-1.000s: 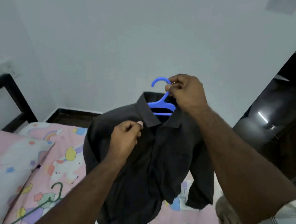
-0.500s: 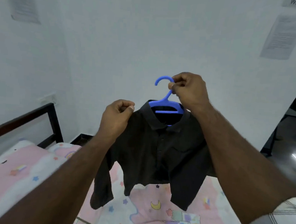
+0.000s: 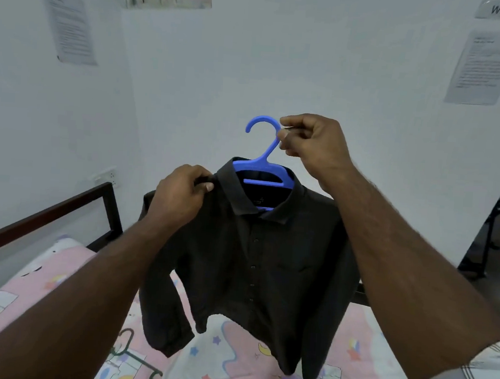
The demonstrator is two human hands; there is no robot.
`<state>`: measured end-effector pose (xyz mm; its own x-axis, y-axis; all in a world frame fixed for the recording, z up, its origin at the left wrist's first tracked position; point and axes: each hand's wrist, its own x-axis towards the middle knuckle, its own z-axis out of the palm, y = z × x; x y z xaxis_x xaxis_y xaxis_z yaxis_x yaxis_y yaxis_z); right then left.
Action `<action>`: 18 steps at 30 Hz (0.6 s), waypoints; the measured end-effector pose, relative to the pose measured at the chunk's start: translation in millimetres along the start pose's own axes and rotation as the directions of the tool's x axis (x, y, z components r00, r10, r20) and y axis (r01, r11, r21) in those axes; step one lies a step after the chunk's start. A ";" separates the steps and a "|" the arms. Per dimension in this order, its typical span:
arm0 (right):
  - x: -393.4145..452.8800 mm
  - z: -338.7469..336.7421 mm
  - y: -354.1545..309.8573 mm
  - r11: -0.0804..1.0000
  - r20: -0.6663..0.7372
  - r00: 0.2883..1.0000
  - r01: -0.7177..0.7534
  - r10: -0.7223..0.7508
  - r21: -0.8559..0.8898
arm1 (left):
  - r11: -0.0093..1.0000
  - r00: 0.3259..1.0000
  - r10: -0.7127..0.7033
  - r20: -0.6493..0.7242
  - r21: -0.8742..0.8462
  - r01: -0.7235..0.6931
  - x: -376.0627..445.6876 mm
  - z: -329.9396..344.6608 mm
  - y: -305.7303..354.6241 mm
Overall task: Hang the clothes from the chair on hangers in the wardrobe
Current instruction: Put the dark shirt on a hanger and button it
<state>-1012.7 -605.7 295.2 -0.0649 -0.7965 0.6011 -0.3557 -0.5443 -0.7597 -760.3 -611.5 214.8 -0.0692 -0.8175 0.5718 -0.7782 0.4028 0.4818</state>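
Note:
A dark grey collared shirt [image 3: 256, 257] hangs on a blue plastic hanger [image 3: 262, 163], held up in the air in front of me over the bed. My right hand [image 3: 311, 140] pinches the hanger's neck just below its hook. My left hand [image 3: 180, 196] grips the shirt's left shoulder beside the collar. The shirt's front is buttoned, and one sleeve droops toward the bedsheet. No wardrobe or chair is in view.
Below lies a bed with a pink cartoon-print sheet [image 3: 28, 292] and a dark frame [image 3: 64, 209]. A dark green hanger [image 3: 133, 358] lies on the sheet. White walls carry paper notices [image 3: 69, 25]. A dark doorway [image 3: 495, 224] opens at the right.
The view has tilted upward. My left hand shifted from the shirt's front up to its left shoulder beside the collar. My right hand keeps holding the hanger.

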 end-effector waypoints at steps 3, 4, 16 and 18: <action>-12.4 -21.7 24.7 0.989 0.047 0.999 -0.011 0.018 -0.147 | 1.000 0.998 -0.014 -0.066 0.018 0.016 -4.5 -19.8 -3.3; -19.4 -29.7 34.8 0.975 0.081 0.995 -0.038 0.057 -0.217 | 0.999 0.996 -0.030 -0.083 0.017 0.032 -5.4 -27.7 -4.9; -38.8 -42.3 43.9 0.992 0.229 0.966 -0.109 0.120 -0.061 | 0.972 0.982 -0.187 0.022 -0.137 0.188 -13.6 -109.3 -30.8; -39.3 -32.7 33.8 0.990 0.200 0.976 -0.109 0.089 0.093 | 0.959 0.976 -0.213 0.046 -0.183 0.218 -20.3 -124.3 -38.2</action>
<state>-1052.6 -584.3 254.0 0.0910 -0.8782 0.4695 -0.2586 -0.4761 -0.8405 -651.7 -559.2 267.3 0.0695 -0.9024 0.4252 -0.6468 0.2837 0.7079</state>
